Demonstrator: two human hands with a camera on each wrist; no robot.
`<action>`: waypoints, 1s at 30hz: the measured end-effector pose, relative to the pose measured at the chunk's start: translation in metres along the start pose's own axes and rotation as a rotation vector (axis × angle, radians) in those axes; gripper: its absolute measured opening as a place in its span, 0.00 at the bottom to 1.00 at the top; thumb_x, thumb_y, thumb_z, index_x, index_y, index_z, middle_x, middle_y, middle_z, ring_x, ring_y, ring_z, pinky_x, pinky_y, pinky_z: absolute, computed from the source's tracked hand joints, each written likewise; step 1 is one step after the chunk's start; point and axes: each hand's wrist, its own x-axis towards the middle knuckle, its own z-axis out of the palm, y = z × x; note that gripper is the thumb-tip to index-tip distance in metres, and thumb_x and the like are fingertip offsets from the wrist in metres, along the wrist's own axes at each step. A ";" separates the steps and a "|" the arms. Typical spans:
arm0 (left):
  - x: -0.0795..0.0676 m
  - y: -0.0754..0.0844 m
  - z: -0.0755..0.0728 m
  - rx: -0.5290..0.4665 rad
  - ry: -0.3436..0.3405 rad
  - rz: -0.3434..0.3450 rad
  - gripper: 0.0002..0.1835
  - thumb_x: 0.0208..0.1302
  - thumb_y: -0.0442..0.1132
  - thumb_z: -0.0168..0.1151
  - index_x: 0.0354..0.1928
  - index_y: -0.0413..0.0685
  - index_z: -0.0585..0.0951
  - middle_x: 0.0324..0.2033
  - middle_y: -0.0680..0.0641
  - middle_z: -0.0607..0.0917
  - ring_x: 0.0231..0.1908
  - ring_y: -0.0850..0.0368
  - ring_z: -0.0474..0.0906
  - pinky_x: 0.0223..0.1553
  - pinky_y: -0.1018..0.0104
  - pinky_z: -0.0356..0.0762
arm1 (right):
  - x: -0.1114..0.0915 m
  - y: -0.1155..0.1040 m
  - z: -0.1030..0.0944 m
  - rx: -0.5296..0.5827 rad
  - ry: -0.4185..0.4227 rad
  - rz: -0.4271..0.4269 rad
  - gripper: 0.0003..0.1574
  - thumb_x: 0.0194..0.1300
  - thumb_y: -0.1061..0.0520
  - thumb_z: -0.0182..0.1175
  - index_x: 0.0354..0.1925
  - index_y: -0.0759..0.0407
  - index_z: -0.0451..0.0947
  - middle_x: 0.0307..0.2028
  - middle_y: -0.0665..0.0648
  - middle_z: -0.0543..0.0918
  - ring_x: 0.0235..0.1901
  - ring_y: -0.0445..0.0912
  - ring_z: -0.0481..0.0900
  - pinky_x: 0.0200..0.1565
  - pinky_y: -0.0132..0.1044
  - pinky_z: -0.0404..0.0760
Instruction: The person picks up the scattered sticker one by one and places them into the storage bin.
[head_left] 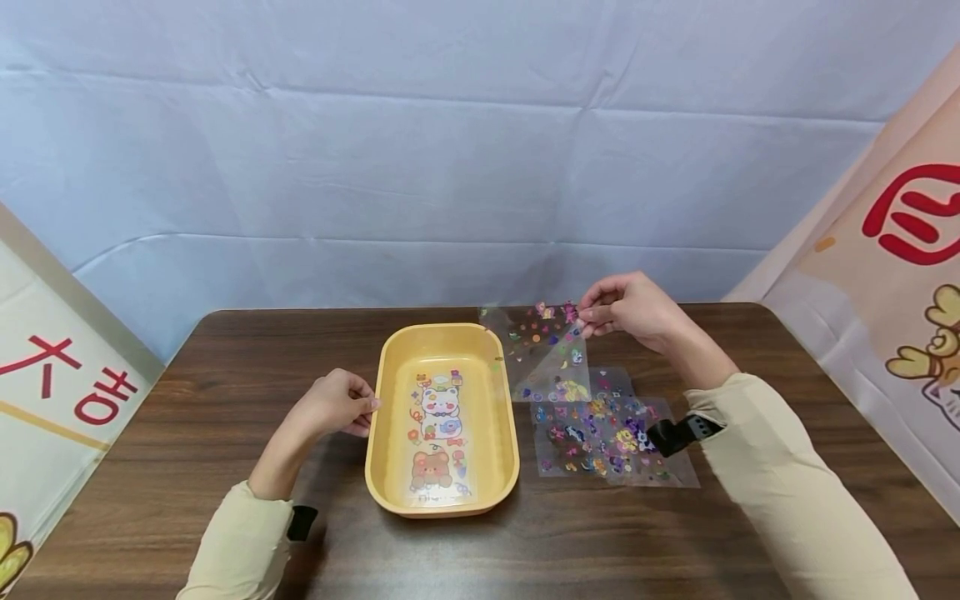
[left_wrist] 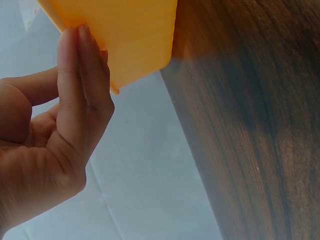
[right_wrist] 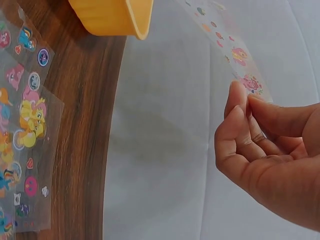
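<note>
My right hand (head_left: 624,310) pinches a corner of a clear sticker sheet (head_left: 536,346) between thumb and fingers. The raised sheet hangs to the left of the hand and overlaps the tray's far right rim in the head view; in the right wrist view its small colourful stickers (right_wrist: 239,56) show. My left hand (head_left: 336,403) holds the left rim of a yellow tray (head_left: 381,446), fingers against the outer wall, as the left wrist view shows. Its thumb tip is hidden there. Inside the tray lies a clear sticker sheet with a white bear and a brown bear (head_left: 431,469).
Several overlapping clear sticker sheets (head_left: 600,437) with colourful pony figures lie on the brown wooden table (head_left: 600,542), right of the tray. A pale cloth (head_left: 450,167) hangs behind the table's far edge. Printed banners (head_left: 922,333) stand at both sides.
</note>
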 end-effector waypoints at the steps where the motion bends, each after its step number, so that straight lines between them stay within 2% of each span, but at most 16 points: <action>1: 0.000 0.000 0.000 0.000 0.000 -0.001 0.07 0.64 0.29 0.54 0.33 0.28 0.77 0.22 0.41 0.79 0.20 0.57 0.79 0.28 0.60 0.83 | 0.001 0.000 0.001 -0.001 -0.002 0.001 0.09 0.63 0.70 0.52 0.41 0.78 0.71 0.28 0.61 0.79 0.27 0.47 0.82 0.34 0.38 0.83; 9: 0.001 -0.001 0.000 -0.001 0.000 -0.006 0.07 0.64 0.29 0.54 0.33 0.28 0.77 0.22 0.41 0.79 0.20 0.57 0.79 0.29 0.60 0.83 | 0.005 -0.002 0.012 0.013 -0.020 -0.003 0.08 0.62 0.72 0.53 0.39 0.79 0.72 0.27 0.62 0.79 0.25 0.47 0.81 0.30 0.35 0.83; 30: 0.002 -0.001 0.000 -0.009 -0.010 0.005 0.07 0.64 0.28 0.53 0.33 0.27 0.77 0.23 0.41 0.79 0.20 0.57 0.79 0.28 0.60 0.83 | 0.016 -0.006 0.045 0.011 -0.083 -0.002 0.05 0.61 0.73 0.54 0.37 0.76 0.74 0.26 0.63 0.79 0.24 0.48 0.81 0.32 0.41 0.83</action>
